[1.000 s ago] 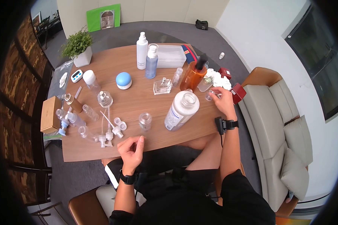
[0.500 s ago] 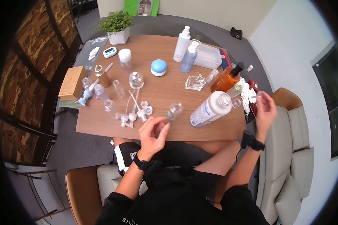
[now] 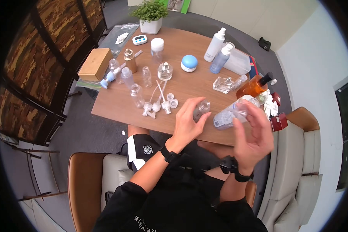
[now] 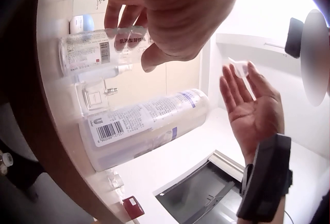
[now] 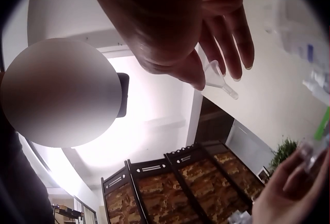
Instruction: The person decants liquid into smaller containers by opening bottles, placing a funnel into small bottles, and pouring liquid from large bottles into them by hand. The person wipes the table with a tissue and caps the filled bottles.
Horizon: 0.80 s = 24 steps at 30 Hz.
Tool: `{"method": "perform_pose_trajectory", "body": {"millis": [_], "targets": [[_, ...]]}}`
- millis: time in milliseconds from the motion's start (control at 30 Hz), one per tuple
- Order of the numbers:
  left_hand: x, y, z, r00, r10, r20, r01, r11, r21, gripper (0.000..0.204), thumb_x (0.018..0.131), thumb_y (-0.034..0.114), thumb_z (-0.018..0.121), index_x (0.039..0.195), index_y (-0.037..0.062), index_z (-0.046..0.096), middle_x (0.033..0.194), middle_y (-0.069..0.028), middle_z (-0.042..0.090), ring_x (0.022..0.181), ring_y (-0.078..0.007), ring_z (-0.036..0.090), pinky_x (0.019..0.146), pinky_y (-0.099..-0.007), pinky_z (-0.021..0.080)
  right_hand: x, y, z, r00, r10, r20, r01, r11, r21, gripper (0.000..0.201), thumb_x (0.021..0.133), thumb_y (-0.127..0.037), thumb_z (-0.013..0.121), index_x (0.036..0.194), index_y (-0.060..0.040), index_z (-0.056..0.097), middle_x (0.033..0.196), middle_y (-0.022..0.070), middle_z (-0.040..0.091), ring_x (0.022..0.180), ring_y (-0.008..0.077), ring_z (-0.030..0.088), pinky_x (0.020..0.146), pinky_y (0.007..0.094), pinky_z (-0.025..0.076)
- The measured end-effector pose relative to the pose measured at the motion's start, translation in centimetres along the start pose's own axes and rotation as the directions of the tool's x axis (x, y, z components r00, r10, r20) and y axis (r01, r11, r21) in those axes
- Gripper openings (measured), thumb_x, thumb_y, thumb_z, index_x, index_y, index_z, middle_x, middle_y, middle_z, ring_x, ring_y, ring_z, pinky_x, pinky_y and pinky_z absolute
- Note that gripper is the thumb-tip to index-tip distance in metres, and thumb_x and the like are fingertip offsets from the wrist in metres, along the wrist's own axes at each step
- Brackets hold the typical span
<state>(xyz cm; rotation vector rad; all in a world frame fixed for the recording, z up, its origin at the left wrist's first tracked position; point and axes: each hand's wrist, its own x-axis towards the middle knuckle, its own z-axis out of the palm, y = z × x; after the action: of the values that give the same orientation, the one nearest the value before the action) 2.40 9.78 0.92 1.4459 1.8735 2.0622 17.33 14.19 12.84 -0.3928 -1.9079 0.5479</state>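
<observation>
Three pump heads (image 3: 156, 107), two caps (image 3: 174, 103), one funnel (image 5: 214, 77), one plant (image 3: 150, 11) and one carton (image 3: 95, 65) show.

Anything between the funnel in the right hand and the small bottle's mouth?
Nothing visible between the funnel and the small bottle. The left hand grips its sides, leaving the mouth uncovered in the head view. The big bottle stands close by but looks off the direct line.

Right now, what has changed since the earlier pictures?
The left hand, empty a second ago, has taken hold of the clear bottle. The right hand has brought the funnel leftward, towards it. The big bottle and blue jar stayed put.
</observation>
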Motion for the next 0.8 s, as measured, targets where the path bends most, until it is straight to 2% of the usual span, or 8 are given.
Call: {"method": "perform_pose_trajectory", "body": {"millis": [33, 167, 200, 300, 467, 600, 667, 800], "targets": [[-0.1, 0.2, -0.4, 1.0, 0.008, 0.01, -0.008, 1.0, 0.002, 0.053, 0.078, 0.002, 0.085, 0.127, 0.0001, 0.066, 0.112, -0.0162, 0.072, 0.099, -0.0305, 0.07, 0.088, -0.0368, 0.056, -0.1, 0.2, 1.4, 1.0, 0.013, 0.007, -0.013, 1.0, 0.007, 0.043, 0.08, 0.007, 0.082, 0.121, 0.0032, 0.069, 0.119, 0.0187, 0.075, 0.11, 0.0306, 0.073, 0.093, 0.037, 0.058], [-0.7, -0.1, -1.3, 0.999, -0.009, 0.043, 0.009, 1.0, -0.012, 0.055, 0.079, 0.0, 0.082, 0.131, 0.0004, 0.065, 0.12, -0.0177, 0.073, 0.108, -0.0321, 0.071, 0.094, -0.0378, 0.056, -1.0, 2.2, 4.0, 0.992, 0.049, 0.116, -0.048, 0.999, -0.016, 0.04, 0.084, 0.006, 0.08, 0.122, 0.0019, 0.07, 0.118, 0.0171, 0.074, 0.105, 0.0298, 0.073, 0.091, 0.0364, 0.057], [-0.8, -0.2, -1.3, 0.999, -0.024, 0.047, 0.025, 0.999, -0.026, 0.056, 0.079, 0.0, 0.082, 0.132, 0.0005, 0.064, 0.122, -0.018, 0.073, 0.111, -0.0328, 0.072, 0.096, -0.0382, 0.056, -1.1, 2.5, 4.3, 0.992, 0.05, 0.118, -0.048, 0.999, -0.019, 0.04, 0.084, 0.006, 0.08, 0.122, 0.0019, 0.07, 0.118, 0.0171, 0.074, 0.105, 0.0298, 0.073, 0.091, 0.0364, 0.057], [-0.9, -0.3, -1.0, 0.999, -0.007, 0.046, 0.01, 0.998, -0.068, 0.06, 0.08, 0.002, 0.083, 0.136, 0.002, 0.062, 0.122, -0.0185, 0.072, 0.108, -0.0366, 0.069, 0.094, -0.0416, 0.053, -1.3, 3.3, 4.8, 0.988, 0.08, 0.129, -0.077, 0.997, -0.033, 0.039, 0.085, 0.004, 0.079, 0.122, 0.0021, 0.07, 0.117, 0.0178, 0.074, 0.106, 0.0307, 0.073, 0.091, 0.0375, 0.057], [-1.0, -0.9, -0.8, 0.999, 0.004, 0.054, 0.0, 0.997, -0.084, 0.061, 0.081, 0.0, 0.081, 0.139, 0.0025, 0.059, 0.125, -0.0191, 0.071, 0.114, -0.0372, 0.068, 0.096, -0.0426, 0.053, -1.7, 3.9, 5.1, 0.962, 0.149, 0.229, -0.139, 0.989, -0.055, 0.038, 0.089, 0.002, 0.076, 0.126, 0.0022, 0.069, 0.118, 0.0184, 0.074, 0.109, 0.0321, 0.072, 0.094, 0.0391, 0.057], [-1.0, -1.1, -0.5, 0.998, -0.031, 0.064, 0.04, 0.987, -0.155, 0.064, 0.082, -0.002, 0.077, 0.142, 0.0028, 0.056, 0.129, -0.0204, 0.07, 0.118, -0.0385, 0.067, 0.1, -0.0432, 0.052, -2.2, 4.3, 5.9, 0.958, 0.163, 0.238, -0.155, 0.987, -0.05, 0.037, 0.089, 0.002, 0.075, 0.126, 0.0023, 0.069, 0.121, 0.0183, 0.073, 0.109, 0.0315, 0.072, 0.094, 0.0387, 0.057], [-1.0, -0.9, -0.7, 0.997, -0.036, 0.074, 0.047, 0.986, -0.161, 0.064, 0.082, -0.002, 0.076, 0.143, 0.0028, 0.056, 0.13, -0.0208, 0.069, 0.119, -0.039, 0.067, 0.1, -0.0431, 0.052, -2.4, 4.2, 6.1, 0.955, 0.211, 0.207, -0.211, 0.977, -0.02, 0.038, 0.089, 0.003, 0.074, 0.127, 0.0026, 0.068, 0.122, 0.0187, 0.072, 0.111, 0.0312, 0.072, 0.095, 0.0387, 0.057], [-0.9, -0.8, -0.9, 0.994, -0.018, 0.105, 0.035, 0.986, -0.162, 0.066, 0.084, -0.002, 0.075, 0.146, 0.0022, 0.053, 0.131, -0.0214, 0.069, 0.12, -0.0399, 0.066, 0.102, -0.0435, 0.051, -2.6, 4.1, 5.8, 0.958, 0.192, 0.211, -0.193, 0.981, -0.019, 0.042, 0.088, 0.003, 0.076, 0.129, 0.0029, 0.067, 0.126, 0.0198, 0.071, 0.114, 0.0322, 0.071, 0.095, 0.0388, 0.058]]}}
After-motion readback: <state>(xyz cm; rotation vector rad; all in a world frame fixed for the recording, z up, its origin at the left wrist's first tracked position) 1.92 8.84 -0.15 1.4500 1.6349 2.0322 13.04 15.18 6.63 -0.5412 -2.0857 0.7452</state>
